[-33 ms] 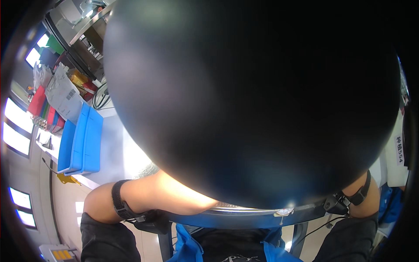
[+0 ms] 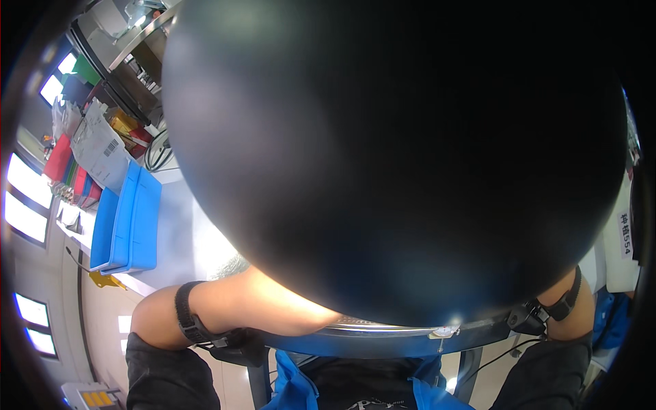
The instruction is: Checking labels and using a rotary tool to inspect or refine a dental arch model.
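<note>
A large, dark, rounded thing [image 2: 383, 164] very near the camera fills most of the view; it is too blurred to name. Both of my hands are hidden behind it, along with whatever they hold or touch. My left forearm [image 2: 266, 301] reaches in over the table edge [image 2: 383, 342] and passes under the dark shape. On that arm sits a black strap [image 2: 183, 314]. Of my right arm [image 2: 577, 321], only a part around another black strap [image 2: 567, 302] shows at the lower right. Crinkled, shiny clear material [image 2: 231, 266] lies beside my left forearm.
Blue plastic bins [image 2: 140, 219], one nested in another, stand at the left on the white table [image 2: 179, 232]. Behind them are a grey-white mailing bag [image 2: 99, 143], red packages [image 2: 60, 157] and black cables [image 2: 158, 152]. A small metal fitting [image 2: 444, 333] sits on the near table edge.
</note>
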{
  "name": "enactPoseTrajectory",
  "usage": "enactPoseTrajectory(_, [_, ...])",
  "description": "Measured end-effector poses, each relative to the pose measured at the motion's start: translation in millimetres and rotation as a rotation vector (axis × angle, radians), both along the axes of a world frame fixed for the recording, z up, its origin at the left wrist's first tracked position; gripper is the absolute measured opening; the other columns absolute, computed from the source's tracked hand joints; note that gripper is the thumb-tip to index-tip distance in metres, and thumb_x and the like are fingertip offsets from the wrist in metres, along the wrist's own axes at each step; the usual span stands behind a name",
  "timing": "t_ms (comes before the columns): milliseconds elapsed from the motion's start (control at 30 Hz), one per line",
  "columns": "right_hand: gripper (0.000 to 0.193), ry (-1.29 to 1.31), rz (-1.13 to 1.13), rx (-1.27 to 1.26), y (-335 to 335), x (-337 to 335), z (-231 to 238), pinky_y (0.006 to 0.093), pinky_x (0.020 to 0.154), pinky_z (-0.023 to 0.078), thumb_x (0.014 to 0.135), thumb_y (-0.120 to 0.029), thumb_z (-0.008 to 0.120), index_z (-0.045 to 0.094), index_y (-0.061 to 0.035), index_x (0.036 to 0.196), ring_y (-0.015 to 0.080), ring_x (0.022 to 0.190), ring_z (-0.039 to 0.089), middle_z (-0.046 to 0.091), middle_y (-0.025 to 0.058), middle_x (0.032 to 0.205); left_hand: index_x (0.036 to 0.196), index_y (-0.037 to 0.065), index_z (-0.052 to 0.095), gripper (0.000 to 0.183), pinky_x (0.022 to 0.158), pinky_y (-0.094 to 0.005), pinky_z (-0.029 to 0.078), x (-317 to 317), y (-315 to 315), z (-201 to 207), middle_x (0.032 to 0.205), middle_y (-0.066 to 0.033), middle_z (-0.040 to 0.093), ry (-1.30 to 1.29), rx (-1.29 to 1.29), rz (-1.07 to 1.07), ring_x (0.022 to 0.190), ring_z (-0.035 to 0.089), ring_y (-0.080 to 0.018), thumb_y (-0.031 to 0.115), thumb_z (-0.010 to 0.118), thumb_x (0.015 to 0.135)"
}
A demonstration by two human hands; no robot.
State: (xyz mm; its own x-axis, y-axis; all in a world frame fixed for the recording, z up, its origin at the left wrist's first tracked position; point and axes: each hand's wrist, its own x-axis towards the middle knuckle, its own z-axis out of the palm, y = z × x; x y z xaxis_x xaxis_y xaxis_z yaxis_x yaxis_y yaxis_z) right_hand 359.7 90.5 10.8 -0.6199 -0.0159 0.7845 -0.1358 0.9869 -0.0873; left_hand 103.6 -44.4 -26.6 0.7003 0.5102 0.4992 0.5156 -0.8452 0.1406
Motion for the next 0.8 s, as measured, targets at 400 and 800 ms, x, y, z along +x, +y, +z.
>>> enactPoseTrajectory(400, [0.026,-0.073,-0.183,-0.156,-6.3,15.0,-11.9,0.0257,0.049,0.048,0.061,-0.033,0.093,0.081,-0.0177,0.078,0.0131,0.054,0.063,0.069,-0.0047,0.068,0.099,0.002,0.076,0.016,0.07,-0.0349,0.058,3.6,6.1,-1.2,0.085,-0.0073,0.071,-0.031,-0.01,-0.045,0.076,0.072,-0.0231,0.005,0.07,0.084])
enactPoseTrajectory(800, [0.028,-0.116,-0.163,-0.081,-6.5,7.4,30.0,0.0263,0.056,0.052,0.061,-0.036,0.094,0.079,-0.0163,0.073,0.0154,0.059,0.068,0.072,-0.0028,0.071,0.098,0.002,0.077,0.017,0.071,-0.0353,0.058,1.6,0.7,-9.0,0.086,-0.0072,0.072,-0.071,0.045,-0.008,0.077,0.072,-0.0237,0.003,0.069,0.083])
